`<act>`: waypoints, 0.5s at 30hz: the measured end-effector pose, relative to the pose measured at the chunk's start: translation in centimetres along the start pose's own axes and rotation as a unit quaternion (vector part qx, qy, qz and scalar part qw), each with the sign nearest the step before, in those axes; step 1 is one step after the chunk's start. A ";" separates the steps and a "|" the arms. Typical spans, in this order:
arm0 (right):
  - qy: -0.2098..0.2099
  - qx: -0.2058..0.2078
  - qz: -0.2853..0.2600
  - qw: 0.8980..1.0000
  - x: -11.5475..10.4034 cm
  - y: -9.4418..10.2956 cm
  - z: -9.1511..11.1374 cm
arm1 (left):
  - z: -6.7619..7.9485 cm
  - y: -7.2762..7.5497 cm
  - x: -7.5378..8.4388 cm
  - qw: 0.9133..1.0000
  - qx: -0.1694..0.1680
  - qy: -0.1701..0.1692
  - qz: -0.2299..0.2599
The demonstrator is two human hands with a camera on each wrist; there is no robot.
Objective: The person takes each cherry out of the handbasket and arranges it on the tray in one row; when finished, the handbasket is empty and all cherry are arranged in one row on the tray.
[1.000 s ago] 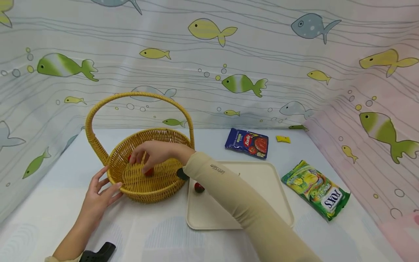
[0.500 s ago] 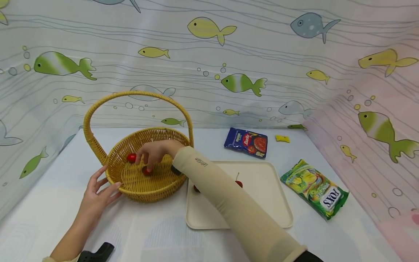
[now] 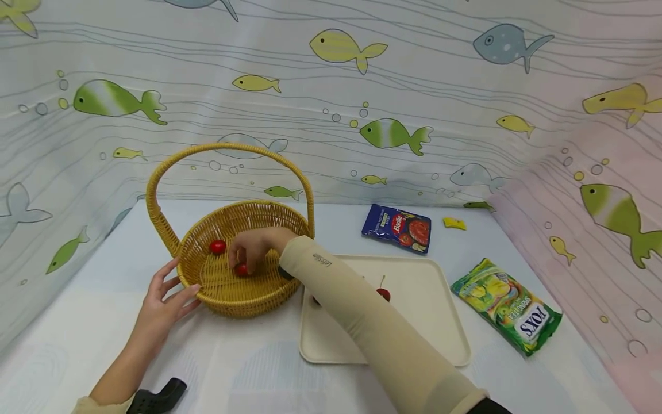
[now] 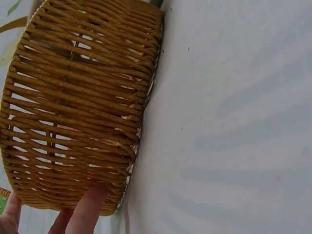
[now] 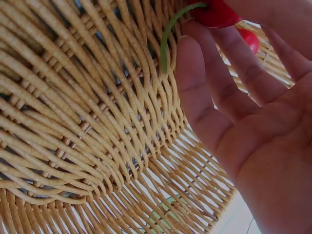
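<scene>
A yellow wicker basket (image 3: pixel 248 307) with a tall arched handle stands on the left of the table. My left hand (image 3: pixel 160 302) holds its near left rim, with the thumb at the edge and the other fingers against the outer wall. Inside the basket, my right hand (image 3: pixel 256 246) pinches a red cherry (image 3: pixel 241 269); the right wrist view shows its green stem (image 5: pixel 168 39) by the fingertips. Another red cherry (image 3: pixel 218 247) lies farther left on the basket floor. Under my right forearm is a cream tray (image 3: pixel 424 322) bearing a stemmed cherry (image 3: pixel 383 294).
A dark round fruit (image 3: pixel 316 301) on the tray is mostly hidden by the sleeve. Behind the tray lies a blue Barilla pouch (image 3: pixel 397 228) beside a small yellow packet (image 3: pixel 454 223). A green Fox's candy bag (image 3: pixel 507 307) lies to the right. Fish-printed cloth hangs behind.
My right hand has shifted rightward from the left cherry and closed its fingers about the other cherry in the basket. My left hand stays on the rim. The head view has swung slightly.
</scene>
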State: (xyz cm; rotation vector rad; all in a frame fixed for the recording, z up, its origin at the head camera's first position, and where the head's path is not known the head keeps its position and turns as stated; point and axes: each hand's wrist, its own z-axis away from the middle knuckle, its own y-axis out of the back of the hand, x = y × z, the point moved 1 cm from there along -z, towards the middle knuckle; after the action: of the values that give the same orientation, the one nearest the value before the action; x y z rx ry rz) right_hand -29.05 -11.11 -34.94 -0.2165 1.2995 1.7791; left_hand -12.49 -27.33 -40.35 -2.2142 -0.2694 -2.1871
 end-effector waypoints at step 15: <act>0.063 0.031 0.034 0.997 -2.1 1.6 2.6 | 0.0 -0.1 0.0 1.000 0.003 0.008 -0.007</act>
State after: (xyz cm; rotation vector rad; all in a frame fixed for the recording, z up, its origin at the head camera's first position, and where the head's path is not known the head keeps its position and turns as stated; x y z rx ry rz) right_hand -28.07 -10.15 -31.46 -0.2557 1.4656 1.8033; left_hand -12.53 -27.23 -40.34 -2.1975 -0.2929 -2.2073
